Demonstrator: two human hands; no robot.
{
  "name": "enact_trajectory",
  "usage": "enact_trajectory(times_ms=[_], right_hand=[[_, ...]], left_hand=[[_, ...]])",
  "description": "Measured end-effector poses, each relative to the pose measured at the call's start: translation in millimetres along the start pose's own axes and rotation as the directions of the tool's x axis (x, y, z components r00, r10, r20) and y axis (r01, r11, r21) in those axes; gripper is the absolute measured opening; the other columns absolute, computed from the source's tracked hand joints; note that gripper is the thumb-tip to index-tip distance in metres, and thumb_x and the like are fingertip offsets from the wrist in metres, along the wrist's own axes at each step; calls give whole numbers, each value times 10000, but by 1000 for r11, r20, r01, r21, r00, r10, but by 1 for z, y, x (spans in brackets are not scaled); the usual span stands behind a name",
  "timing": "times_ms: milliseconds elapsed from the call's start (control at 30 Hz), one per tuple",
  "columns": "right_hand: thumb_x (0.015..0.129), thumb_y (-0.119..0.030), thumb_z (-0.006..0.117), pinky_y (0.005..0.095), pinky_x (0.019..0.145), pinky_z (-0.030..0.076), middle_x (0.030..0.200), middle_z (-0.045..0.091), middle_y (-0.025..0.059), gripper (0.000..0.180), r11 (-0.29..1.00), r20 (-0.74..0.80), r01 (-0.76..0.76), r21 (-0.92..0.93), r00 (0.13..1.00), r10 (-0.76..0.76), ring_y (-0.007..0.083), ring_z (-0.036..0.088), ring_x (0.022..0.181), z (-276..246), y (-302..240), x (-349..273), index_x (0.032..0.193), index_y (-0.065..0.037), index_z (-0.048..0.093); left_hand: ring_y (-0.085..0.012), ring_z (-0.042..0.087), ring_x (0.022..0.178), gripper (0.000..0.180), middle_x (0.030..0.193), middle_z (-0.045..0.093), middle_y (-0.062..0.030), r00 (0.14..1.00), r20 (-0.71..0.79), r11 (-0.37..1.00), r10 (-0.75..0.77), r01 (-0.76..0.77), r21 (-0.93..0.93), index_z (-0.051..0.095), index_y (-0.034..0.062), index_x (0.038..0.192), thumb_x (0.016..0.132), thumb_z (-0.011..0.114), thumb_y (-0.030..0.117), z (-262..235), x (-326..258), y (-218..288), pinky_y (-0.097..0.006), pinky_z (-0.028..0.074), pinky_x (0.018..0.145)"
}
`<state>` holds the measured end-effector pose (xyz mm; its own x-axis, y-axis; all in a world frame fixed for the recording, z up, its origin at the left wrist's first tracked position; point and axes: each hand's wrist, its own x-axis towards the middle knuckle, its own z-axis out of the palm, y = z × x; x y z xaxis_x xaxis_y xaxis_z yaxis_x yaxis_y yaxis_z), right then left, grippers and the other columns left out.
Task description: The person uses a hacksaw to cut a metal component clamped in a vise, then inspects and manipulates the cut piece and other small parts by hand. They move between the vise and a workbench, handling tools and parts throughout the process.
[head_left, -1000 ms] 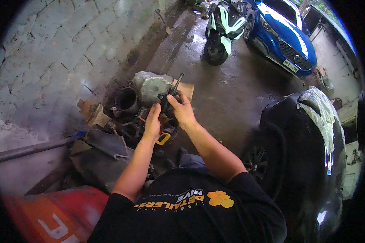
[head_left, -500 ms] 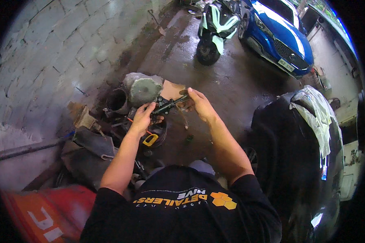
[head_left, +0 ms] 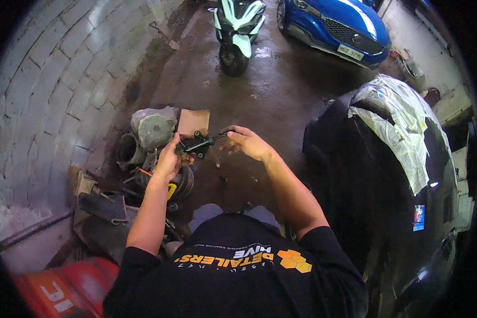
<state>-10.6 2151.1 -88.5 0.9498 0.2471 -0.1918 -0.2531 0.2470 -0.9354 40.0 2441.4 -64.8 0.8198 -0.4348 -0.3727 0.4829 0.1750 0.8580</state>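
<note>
My left hand (head_left: 169,160) grips one end of a small black metal part (head_left: 199,143), a short lever-like piece with a bracket. My right hand (head_left: 247,142) holds the part's other end, a thin rod, with its fingertips; the fingers are partly spread. Both hands are raised over a wet concrete floor (head_left: 259,90). Just left of the hands lies a heap of grey and black engine parts (head_left: 151,132), with a piece of brown cardboard (head_left: 194,121) behind it.
A brick wall (head_left: 53,79) runs along the left. A white and green scooter (head_left: 238,26) and a blue car (head_left: 334,24) stand ahead. A black car (head_left: 387,175) with masking paper on it is close on the right. An orange object (head_left: 63,289) sits at lower left.
The two hands have drawn slightly apart along the black part, and the right hand has opened to a fingertip hold. The view has shifted a little toward the floor ahead.
</note>
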Motion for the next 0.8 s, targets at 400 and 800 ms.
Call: enact_trajectory(times_ms=[400,800], right_hand=[[1121,-326,465,394,749,537,865,736,127,342,716,-195,186,-673,889,-414,260,704,814,-44,-66,-71,1051,-10,575],[1089,-361,488,583,766,471,905,668,285,361,568,-184,58,-821,915,-360,538,603,927,-18,-64,-33,1039,-14,577]], left_hand=[[-414,521,1356,1191,1585,306,-265,848,233,576,477,-501,646,164,70,1616,718,943,144,126,15,41,-501,450,1116],[-474,620,1072,378,1123,664,-271,732,651,67,202,-674,736,633,-24,1175,1032,575,321,122,72,30,-510,499,924]])
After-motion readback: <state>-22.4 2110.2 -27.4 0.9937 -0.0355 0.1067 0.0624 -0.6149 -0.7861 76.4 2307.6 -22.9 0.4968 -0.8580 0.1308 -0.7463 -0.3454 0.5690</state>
